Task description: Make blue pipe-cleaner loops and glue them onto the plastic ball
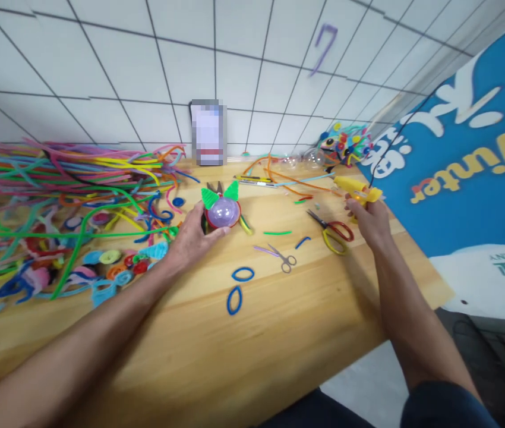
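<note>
My left hand point(193, 236) is closed around the side of a clear plastic ball point(223, 212). The ball has a red rim and two green pipe-cleaner leaves point(231, 192) sticking up from its top. On the right, my right hand point(372, 223) grips a yellow hot glue gun point(351, 185), its nozzle end hidden or too small to make out. Two blue pipe-cleaner loops point(243, 274) lie on the table in front of the ball. Between my hands rest small scissors point(284, 259) and larger scissors with red and yellow handles point(333, 233).
Many coloured pipe cleaners point(65, 172) and coiled pieces point(123, 277) cover the left of the wooden table point(217, 362). A phone point(208, 134) leans on the tiled wall. Pens point(255, 180), clear balls point(315, 157) and a colourful decorated piece point(346, 144) sit at the back.
</note>
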